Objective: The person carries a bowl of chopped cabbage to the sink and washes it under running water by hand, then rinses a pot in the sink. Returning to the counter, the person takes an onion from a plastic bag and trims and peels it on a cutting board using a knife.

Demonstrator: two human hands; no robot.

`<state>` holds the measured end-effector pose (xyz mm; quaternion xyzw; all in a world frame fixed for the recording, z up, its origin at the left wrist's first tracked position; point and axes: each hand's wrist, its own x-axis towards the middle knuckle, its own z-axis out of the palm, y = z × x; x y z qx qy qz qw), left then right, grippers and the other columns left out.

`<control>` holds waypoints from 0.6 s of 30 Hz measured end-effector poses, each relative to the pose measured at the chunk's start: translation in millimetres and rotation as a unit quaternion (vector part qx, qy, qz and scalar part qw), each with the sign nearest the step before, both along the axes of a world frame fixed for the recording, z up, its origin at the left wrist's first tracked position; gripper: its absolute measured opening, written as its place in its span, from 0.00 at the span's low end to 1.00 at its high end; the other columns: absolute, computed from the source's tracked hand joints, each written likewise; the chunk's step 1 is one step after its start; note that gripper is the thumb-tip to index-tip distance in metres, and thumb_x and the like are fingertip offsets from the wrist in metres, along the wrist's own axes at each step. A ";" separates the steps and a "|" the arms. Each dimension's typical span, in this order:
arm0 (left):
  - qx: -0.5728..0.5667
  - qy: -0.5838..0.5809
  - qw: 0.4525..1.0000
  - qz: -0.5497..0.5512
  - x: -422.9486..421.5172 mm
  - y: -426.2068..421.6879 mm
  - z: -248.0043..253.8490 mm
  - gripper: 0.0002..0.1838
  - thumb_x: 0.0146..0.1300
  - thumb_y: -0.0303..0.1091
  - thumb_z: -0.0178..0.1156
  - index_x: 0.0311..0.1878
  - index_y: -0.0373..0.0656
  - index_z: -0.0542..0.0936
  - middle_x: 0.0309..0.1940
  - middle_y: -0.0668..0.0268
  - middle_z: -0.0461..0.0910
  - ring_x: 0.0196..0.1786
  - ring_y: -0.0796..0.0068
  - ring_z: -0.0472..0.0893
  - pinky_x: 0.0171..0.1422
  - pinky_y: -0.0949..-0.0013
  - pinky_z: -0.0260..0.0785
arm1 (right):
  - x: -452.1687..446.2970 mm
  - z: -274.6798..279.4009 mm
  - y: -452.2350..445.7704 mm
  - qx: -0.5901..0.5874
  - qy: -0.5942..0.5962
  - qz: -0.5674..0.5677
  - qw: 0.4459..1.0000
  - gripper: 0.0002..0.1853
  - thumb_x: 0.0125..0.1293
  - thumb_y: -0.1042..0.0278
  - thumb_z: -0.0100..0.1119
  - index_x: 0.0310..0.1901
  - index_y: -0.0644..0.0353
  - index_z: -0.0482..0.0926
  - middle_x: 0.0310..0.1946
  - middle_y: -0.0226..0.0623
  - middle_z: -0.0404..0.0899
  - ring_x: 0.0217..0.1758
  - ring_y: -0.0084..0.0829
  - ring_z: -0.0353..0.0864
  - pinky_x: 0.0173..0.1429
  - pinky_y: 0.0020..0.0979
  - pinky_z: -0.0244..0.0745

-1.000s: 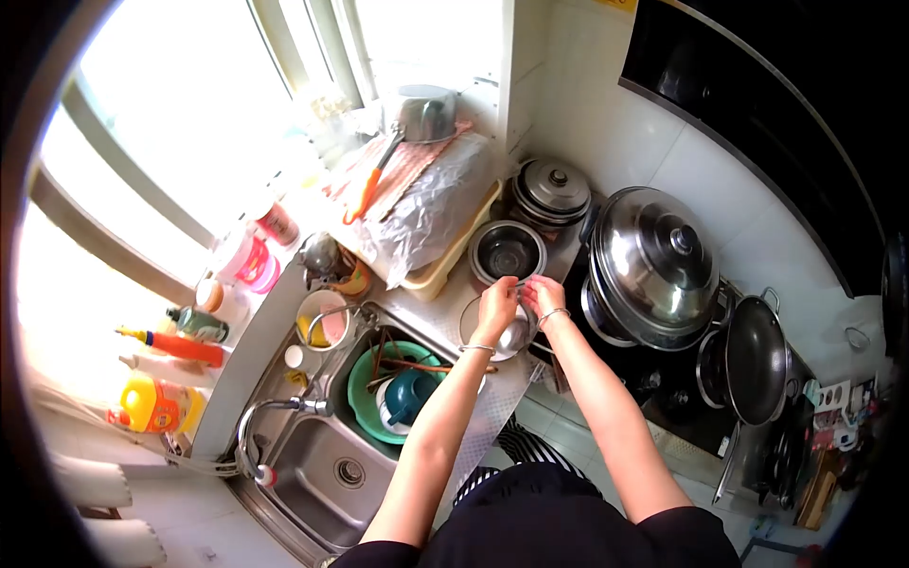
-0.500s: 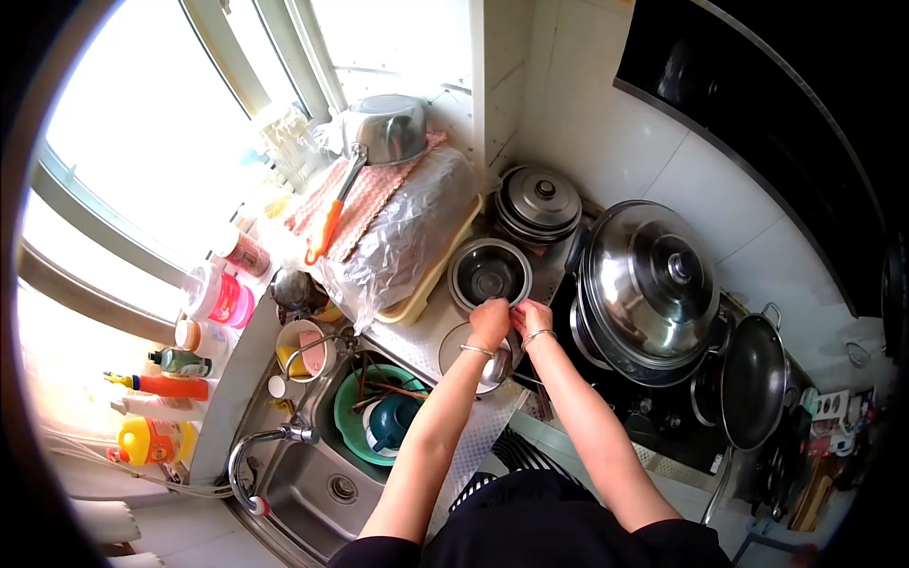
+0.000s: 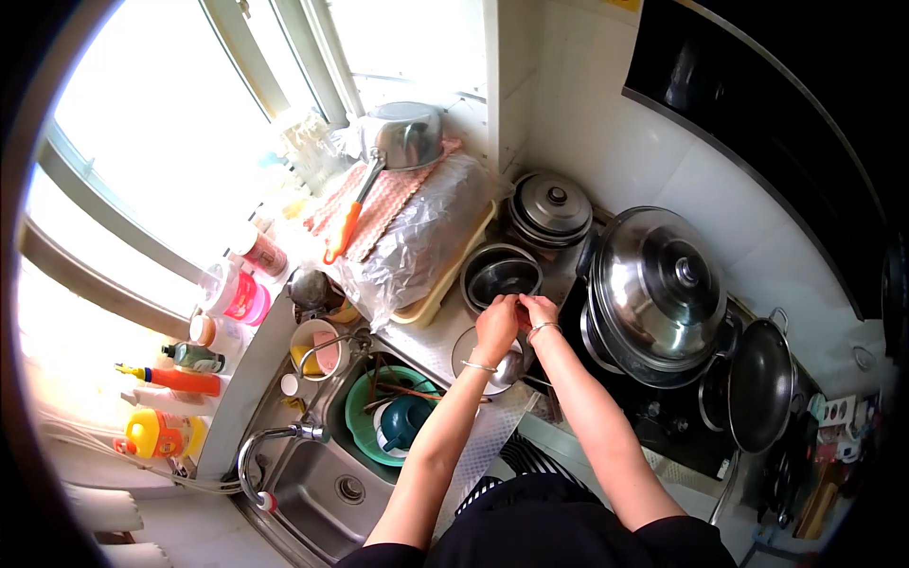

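Two nested steel bowls, an outer bowl (image 3: 467, 281) and an inner bowl (image 3: 507, 276), stand on the counter in front of me. The inner one looks tilted, its near rim raised towards my fingers. My left hand (image 3: 498, 327) is closed at that near rim. Right beside it, my right hand (image 3: 539, 312) is closed too, with its fingertips almost meeting the left ones. My fingers partly hide the rim, and a small reddish patch shows between the hands. Below my wrists lies a round lid (image 3: 462, 352), partly covered by a shiny steel rounded piece (image 3: 508, 367).
On the right, a large lidded pot (image 3: 653, 284) sits on the stove, with a wok (image 3: 760, 383) beside it. Stacked lidded pots (image 3: 552, 210) stand behind. To the left are a plastic-covered rack (image 3: 426, 227), a sink (image 3: 317, 492) and a green basin (image 3: 357, 417) with dishes.
The inner bowl has tipped up within the outer one, its near rim now higher. My hands have drawn closer together over it. The whole view has shifted slightly.
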<state>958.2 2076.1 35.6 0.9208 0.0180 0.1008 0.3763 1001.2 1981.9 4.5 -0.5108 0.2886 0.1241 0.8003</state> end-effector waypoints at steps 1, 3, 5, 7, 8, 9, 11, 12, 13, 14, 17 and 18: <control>0.001 -0.001 1.000 0.005 -3.4 2.6 0.0 0.11 0.61 0.34 0.50 0.43 0.45 0.79 0.38 0.57 0.80 0.40 0.51 0.80 0.39 0.53 0.72 | -3.9 3.9 1.5 -0.007 -0.013 -0.005 1.000 0.06 0.57 0.71 0.63 0.31 0.58 0.73 0.24 0.32 0.76 0.20 0.26 0.77 0.21 0.27 0.73; -0.030 -0.031 0.999 -0.021 -15.4 7.9 2.3 0.12 0.59 0.30 0.53 0.45 0.44 0.79 0.44 0.58 0.79 0.40 0.51 0.80 0.40 0.56 0.73 | -12.3 1.5 2.9 -0.005 -0.030 -0.007 1.000 0.06 0.58 0.70 0.62 0.32 0.57 0.73 0.23 0.30 0.76 0.21 0.26 0.76 0.22 0.27 0.73; -0.074 -0.068 0.995 -0.015 -28.5 14.9 6.2 0.12 0.59 0.29 0.54 0.46 0.43 0.79 0.46 0.59 0.78 0.41 0.52 0.80 0.41 0.58 0.74 | -20.1 -4.1 3.1 -0.018 -0.074 -0.016 0.997 0.05 0.59 0.69 0.60 0.31 0.54 0.72 0.24 0.29 0.75 0.23 0.25 0.76 0.26 0.28 0.75; -0.202 -0.104 0.974 0.018 -50.0 20.8 17.5 0.12 0.58 0.26 0.57 0.47 0.41 0.78 0.49 0.58 0.77 0.45 0.57 0.80 0.44 0.64 0.74 | -38.7 15.4 6.0 0.009 -0.094 -0.026 0.995 0.05 0.59 0.69 0.59 0.31 0.54 0.72 0.25 0.29 0.75 0.24 0.25 0.76 0.29 0.28 0.76; -0.228 -0.129 0.964 0.051 -61.7 27.5 19.7 0.12 0.59 0.25 0.57 0.48 0.40 0.78 0.47 0.57 0.77 0.43 0.62 0.80 0.45 0.67 0.74 | -49.2 27.1 7.7 0.036 -0.113 -0.040 0.992 0.05 0.60 0.70 0.59 0.32 0.54 0.72 0.26 0.29 0.75 0.25 0.25 0.76 0.32 0.29 0.76; -0.261 -0.135 0.951 0.092 -73.4 35.3 16.9 0.12 0.60 0.25 0.56 0.48 0.39 0.77 0.46 0.58 0.77 0.43 0.64 0.80 0.46 0.67 0.73 | -59.7 30.6 5.8 0.039 -0.111 -0.034 0.992 0.05 0.59 0.69 0.59 0.32 0.54 0.72 0.27 0.29 0.75 0.28 0.26 0.77 0.36 0.30 0.77; -0.344 -0.150 0.913 0.159 -94.5 50.2 5.6 0.13 0.61 0.25 0.55 0.50 0.37 0.76 0.45 0.61 0.76 0.43 0.72 0.78 0.48 0.72 0.71 | -88.3 51.7 6.7 0.048 -0.120 -0.048 0.990 0.05 0.59 0.69 0.58 0.32 0.55 0.71 0.26 0.30 0.75 0.26 0.25 0.77 0.33 0.29 0.76; -0.443 -0.096 0.875 0.171 -106.1 59.1 8.9 0.16 0.64 0.28 0.55 0.55 0.39 0.74 0.51 0.64 0.75 0.50 0.74 0.75 0.53 0.73 0.68 | -103.3 56.1 5.2 0.048 -0.119 -0.055 0.990 0.06 0.59 0.69 0.58 0.32 0.56 0.71 0.26 0.31 0.75 0.25 0.25 0.77 0.32 0.27 0.76; -0.513 -0.084 0.838 0.167 -117.1 65.0 12.8 0.18 0.65 0.32 0.55 0.58 0.40 0.71 0.54 0.66 0.73 0.52 0.77 0.73 0.54 0.73 0.66 | -119.9 60.5 4.6 0.044 -0.110 -0.056 0.991 0.06 0.58 0.68 0.58 0.31 0.55 0.70 0.25 0.29 0.75 0.25 0.24 0.76 0.32 0.27 0.76; -0.580 -0.069 0.795 0.164 -127.1 68.0 14.2 0.21 0.67 0.36 0.54 0.61 0.41 0.69 0.57 0.68 0.71 0.54 0.79 0.71 0.55 0.73 0.65 | -137.4 62.4 3.4 0.041 -0.110 -0.066 0.991 0.06 0.58 0.68 0.58 0.31 0.55 0.70 0.25 0.29 0.75 0.25 0.24 0.76 0.32 0.27 0.76; -0.695 -0.024 0.714 0.074 -160.9 72.4 32.1 0.23 0.67 0.38 0.52 0.64 0.43 0.66 0.60 0.66 0.69 0.62 0.74 0.69 0.63 0.67 0.63 | -193.2 60.3 -3.1 0.069 -0.110 -0.019 0.991 0.03 0.57 0.68 0.56 0.29 0.52 0.72 0.25 0.27 0.76 0.26 0.25 0.78 0.34 0.29 0.77; -0.705 -0.027 0.708 0.023 -169.5 73.4 33.6 0.23 0.67 0.38 0.52 0.64 0.43 0.66 0.59 0.66 0.70 0.62 0.73 0.69 0.64 0.65 0.63 | -211.3 66.4 -3.3 0.058 -0.104 -0.016 0.993 0.02 0.57 0.69 0.55 0.31 0.53 0.73 0.26 0.28 0.77 0.27 0.25 0.79 0.33 0.28 0.78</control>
